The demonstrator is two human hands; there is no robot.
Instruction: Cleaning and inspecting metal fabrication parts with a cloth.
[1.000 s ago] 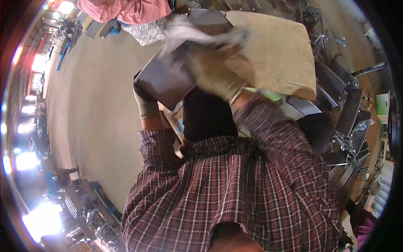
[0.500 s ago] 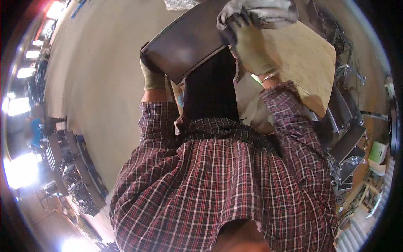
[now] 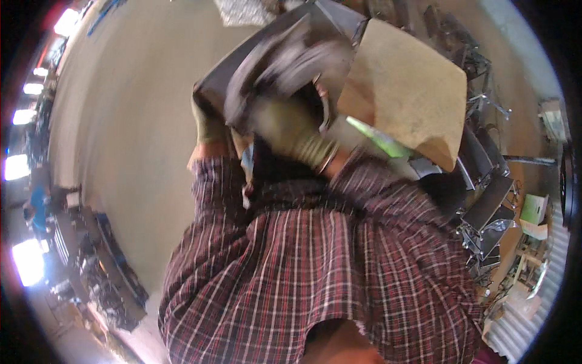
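A dark, smooth panel with straight edges is held out in front of my body. At its left end, my gloved left hand grips the edge, with the fingers partly hidden behind it. My gloved right hand, smeared by motion, has a grey cloth in its grasp. The cloth lies bunched across the panel's face and covers much of it. Both gloves are pale green at the wrist; dark finger parts show on the left one.
Right of the panel stands a tan board with angled corners. A bright green strip shows below it. Dark panels and metal frames are stacked along the right. Clear plastic wrap lies on the floor ahead. More metal parts sit at the left.
My right hand has swept left with the cloth, from the panel's right part toward my left hand. My left hand keeps its grip on the panel's end. The whole view has shifted slightly.
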